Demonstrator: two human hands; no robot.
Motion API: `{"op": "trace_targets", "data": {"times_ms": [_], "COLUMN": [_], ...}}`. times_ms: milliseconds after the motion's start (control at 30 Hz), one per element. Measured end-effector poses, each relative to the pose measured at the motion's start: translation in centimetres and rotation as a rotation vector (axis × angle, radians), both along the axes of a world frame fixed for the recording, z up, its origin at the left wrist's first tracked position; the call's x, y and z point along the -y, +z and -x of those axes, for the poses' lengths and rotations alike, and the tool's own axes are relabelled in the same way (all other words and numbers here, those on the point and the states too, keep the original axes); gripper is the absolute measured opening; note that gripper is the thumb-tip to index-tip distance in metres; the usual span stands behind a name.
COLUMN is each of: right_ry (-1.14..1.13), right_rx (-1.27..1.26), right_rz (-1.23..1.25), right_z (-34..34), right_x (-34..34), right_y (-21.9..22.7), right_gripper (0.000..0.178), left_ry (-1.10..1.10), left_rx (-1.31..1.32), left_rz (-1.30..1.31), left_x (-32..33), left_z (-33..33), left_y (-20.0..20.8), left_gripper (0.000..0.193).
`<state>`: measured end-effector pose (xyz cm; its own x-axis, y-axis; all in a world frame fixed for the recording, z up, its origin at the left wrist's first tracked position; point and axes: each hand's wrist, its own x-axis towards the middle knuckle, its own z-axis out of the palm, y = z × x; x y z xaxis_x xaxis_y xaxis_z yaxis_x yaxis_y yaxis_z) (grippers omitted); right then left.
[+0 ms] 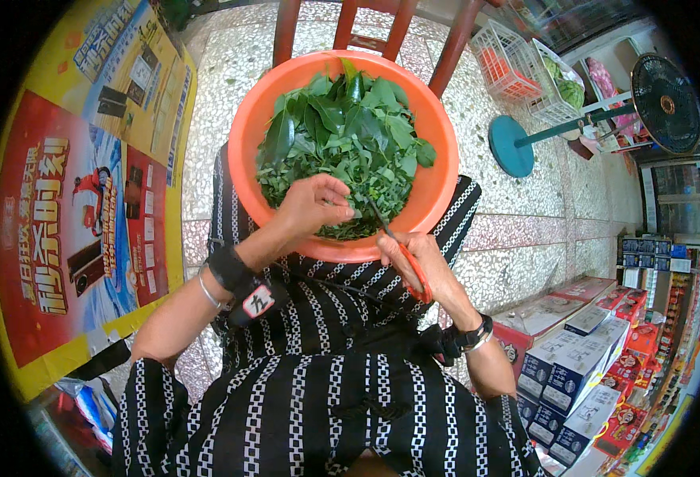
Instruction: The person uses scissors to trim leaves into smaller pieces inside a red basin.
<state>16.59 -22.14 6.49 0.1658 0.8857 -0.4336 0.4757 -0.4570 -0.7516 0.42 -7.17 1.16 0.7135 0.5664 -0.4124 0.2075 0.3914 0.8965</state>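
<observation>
On my lap rests an orange plastic basin (439, 127), heaped with green leaves (342, 119). Whole glossy leaves lie toward its far side, and small cut pieces fill the nearer part. Over the near left part of the basin is my left hand (316, 208), its fingers pinched together at a small pale-green leaf piece (356, 213). My right hand (423, 258) grips scissors (415, 274) with orange handles at the basin's near right rim. The dark blades point up and left over the leaves, close to my left fingertips.
A red-brown wooden chair (366, 40) stands just beyond the basin. To the right are a fan (668, 103) on a teal round base and white plastic baskets (509, 67). Stacked boxes (572, 366) occupy the lower right. A yellow and red printed box (88, 199) stands at my left.
</observation>
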Motion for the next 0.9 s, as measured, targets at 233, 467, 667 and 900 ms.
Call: {"op": "trace_targets", "data": {"times_ms": [233, 467, 667, 900], "right_ry": [-0.069, -0.114, -0.154, -0.148], "right_rx": [-0.021, -0.096, -0.131, -0.148], "right_rz": [-0.056, -0.012, 0.068, 0.021], "right_z": [-2.0, -2.9, -3.1, -1.9], "right_x": [0.8, 1.9, 1.7, 0.8], "right_y": [-2.3, -2.2, -2.4, -2.0], "right_gripper": [0.057, 0.061, 0.058, 0.054], "left_ry": [-0.514, -0.944, -0.606, -0.382], "left_rx": [-0.216, -0.479, -0.355, -0.195], "left_rz": [-1.527, -1.877, -1.465, -0.974], "left_x": [-3.7, -4.9, -7.5, -9.1], "left_z": [-4.8, -6.1, -1.7, 1.3], "left_y": [-2.2, -3.1, -0.3, 1.7], "left_gripper": [0.046, 0.025, 0.019, 0.012]}}
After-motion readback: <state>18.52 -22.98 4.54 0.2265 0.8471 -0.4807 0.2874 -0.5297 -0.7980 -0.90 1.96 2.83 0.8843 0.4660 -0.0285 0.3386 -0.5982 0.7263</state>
